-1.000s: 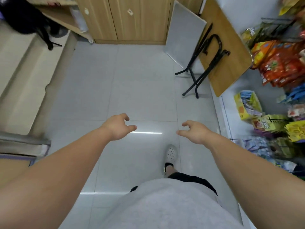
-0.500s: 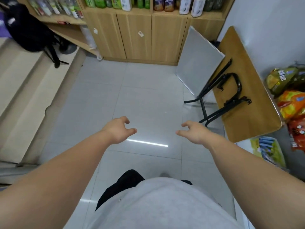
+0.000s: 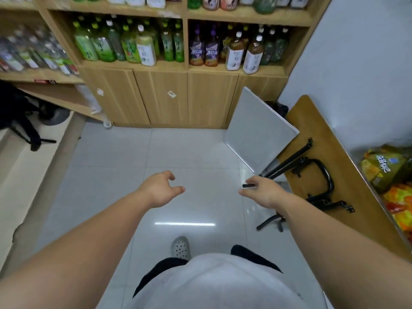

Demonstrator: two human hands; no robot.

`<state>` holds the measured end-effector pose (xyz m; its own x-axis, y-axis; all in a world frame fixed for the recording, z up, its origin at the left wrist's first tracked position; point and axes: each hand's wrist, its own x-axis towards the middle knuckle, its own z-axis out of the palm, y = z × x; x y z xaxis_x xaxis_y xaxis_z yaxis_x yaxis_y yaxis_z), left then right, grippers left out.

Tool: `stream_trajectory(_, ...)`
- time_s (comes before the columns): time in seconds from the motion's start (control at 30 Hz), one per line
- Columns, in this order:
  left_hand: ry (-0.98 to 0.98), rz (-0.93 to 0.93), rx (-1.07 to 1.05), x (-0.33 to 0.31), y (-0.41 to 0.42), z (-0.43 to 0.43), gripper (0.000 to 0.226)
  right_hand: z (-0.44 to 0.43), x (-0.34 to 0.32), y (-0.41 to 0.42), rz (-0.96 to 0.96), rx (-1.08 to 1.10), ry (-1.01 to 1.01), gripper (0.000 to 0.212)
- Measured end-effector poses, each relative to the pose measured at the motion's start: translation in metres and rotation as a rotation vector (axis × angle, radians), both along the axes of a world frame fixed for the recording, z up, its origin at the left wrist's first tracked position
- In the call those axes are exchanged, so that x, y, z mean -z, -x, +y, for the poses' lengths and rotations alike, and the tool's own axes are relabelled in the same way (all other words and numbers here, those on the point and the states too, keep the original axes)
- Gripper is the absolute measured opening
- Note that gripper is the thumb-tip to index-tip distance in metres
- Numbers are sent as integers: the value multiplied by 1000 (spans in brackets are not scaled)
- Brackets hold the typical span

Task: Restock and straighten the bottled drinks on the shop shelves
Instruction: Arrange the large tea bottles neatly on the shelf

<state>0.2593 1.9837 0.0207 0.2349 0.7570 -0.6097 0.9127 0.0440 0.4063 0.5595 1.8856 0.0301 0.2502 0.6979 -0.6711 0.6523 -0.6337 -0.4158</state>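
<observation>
Both my left hand (image 3: 161, 189) and right hand (image 3: 264, 192) hang loosely spread, holding nothing; bottled drinks (image 3: 145, 47) stand far ahead. Folded table legs (image 3: 289, 161) at right could trip me.

Bright, even overhead light; white strip glare on the glossy grey tiled floor (image 3: 185, 224). Wide-angle bowing at edges. Clear plastic bottles on the left wooden shelf (image 3: 33, 52) smeared by blur.
</observation>
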Motion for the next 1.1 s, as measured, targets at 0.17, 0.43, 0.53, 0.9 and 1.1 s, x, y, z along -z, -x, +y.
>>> stream_trajectory(0.17, -19, -11, 37, -8, -24, 114, 66, 92, -4, -16, 21, 73, -23, 67)
stream_trajectory(0.43, -6, -10, 87, 6, -110, 253, 65, 227, 11, -98, 47, 131, -38, 68)
stream_trajectory(0.53, -19, -2, 65, 5, -154, 305, 66, 280, 14, -145, 71, 141, -49, 66)
stream_trajectory(0.9, -58, -78, 76, -21, -294, 460, 64, 449, -10, -271, 51, 143, -112, 65)
stream_trajectory(1.1, -45, -105, 138, -6, -335, 549, 64, 516, 1, -292, 36, 208, -109, 56)
